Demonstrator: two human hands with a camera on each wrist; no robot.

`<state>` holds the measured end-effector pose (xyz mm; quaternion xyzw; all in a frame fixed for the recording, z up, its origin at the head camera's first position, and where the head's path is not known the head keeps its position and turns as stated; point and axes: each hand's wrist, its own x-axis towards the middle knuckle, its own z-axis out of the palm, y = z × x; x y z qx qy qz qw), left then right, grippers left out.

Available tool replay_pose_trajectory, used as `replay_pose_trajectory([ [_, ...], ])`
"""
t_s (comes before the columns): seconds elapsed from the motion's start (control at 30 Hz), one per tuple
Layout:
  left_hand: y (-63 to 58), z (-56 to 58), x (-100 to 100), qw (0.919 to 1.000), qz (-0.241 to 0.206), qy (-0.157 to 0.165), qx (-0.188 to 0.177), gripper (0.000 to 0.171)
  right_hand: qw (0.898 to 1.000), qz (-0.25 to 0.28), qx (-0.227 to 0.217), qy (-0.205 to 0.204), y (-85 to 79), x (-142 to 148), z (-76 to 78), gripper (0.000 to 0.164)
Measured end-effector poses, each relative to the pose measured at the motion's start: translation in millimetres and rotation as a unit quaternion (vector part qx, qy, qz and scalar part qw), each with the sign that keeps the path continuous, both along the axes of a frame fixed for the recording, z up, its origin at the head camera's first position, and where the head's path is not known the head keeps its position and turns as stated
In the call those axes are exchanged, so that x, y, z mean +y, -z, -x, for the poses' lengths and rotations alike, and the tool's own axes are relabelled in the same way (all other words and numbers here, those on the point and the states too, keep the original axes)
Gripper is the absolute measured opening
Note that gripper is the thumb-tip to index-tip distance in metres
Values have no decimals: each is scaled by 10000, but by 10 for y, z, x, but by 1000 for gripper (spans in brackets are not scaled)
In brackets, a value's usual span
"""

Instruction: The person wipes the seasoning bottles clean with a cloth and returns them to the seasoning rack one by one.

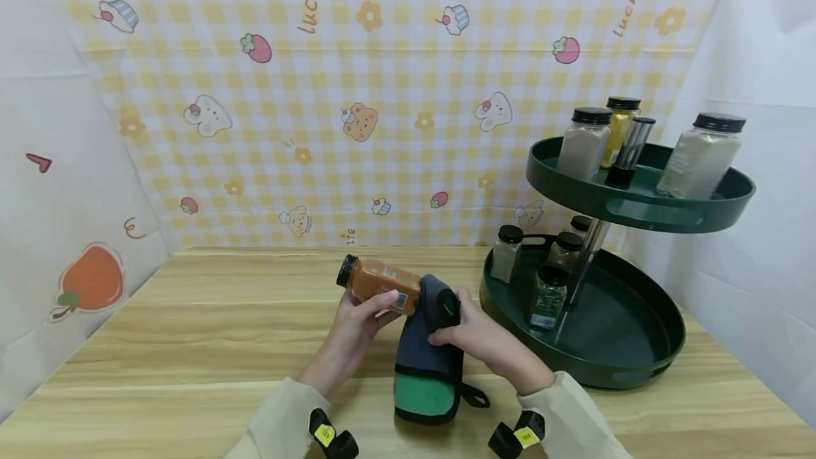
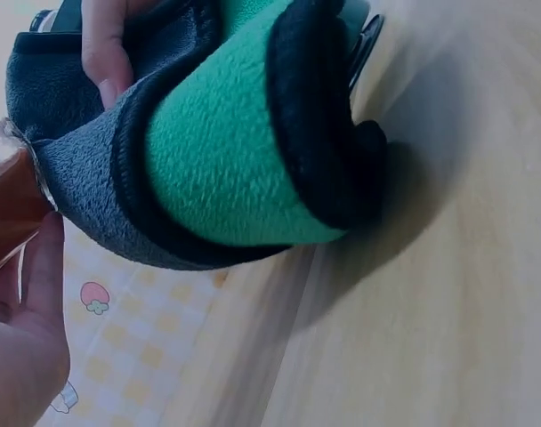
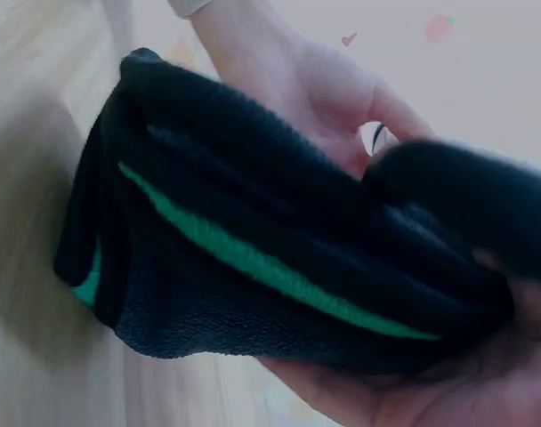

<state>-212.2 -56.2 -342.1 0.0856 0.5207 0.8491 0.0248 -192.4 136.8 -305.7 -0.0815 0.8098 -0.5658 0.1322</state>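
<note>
My left hand (image 1: 355, 328) grips a spice jar (image 1: 382, 280) of orange-brown powder, tilted on its side with its black lid to the left. The jar's base touches a folded cloth (image 1: 428, 346), dark grey-blue outside with green showing and black edging. Around the upper part of that cloth my right hand (image 1: 478, 338) is curled, thumb on the front. In the left wrist view the cloth's green face (image 2: 226, 151) bulges toward the table. A green strip (image 3: 270, 271) shows between dark folds in the right wrist view.
A dark green two-tier round rack (image 1: 631, 367) stands at the right. Its upper tray (image 1: 644, 207) bears several black-lidded jars, one a white-powder jar (image 1: 701, 161). More jars, including a green herb jar (image 1: 547, 299), stand on the lower tray. A patterned curtain (image 1: 382, 91) hangs behind the wooden table (image 1: 223, 324).
</note>
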Motion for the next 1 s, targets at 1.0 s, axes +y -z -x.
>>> replay_pose_trajectory([
  [1.0, 306, 126, -29, 9995, 137, -202, -201, 53, 9503, -2177, 1781, 1338, 83, 37, 169, 51],
])
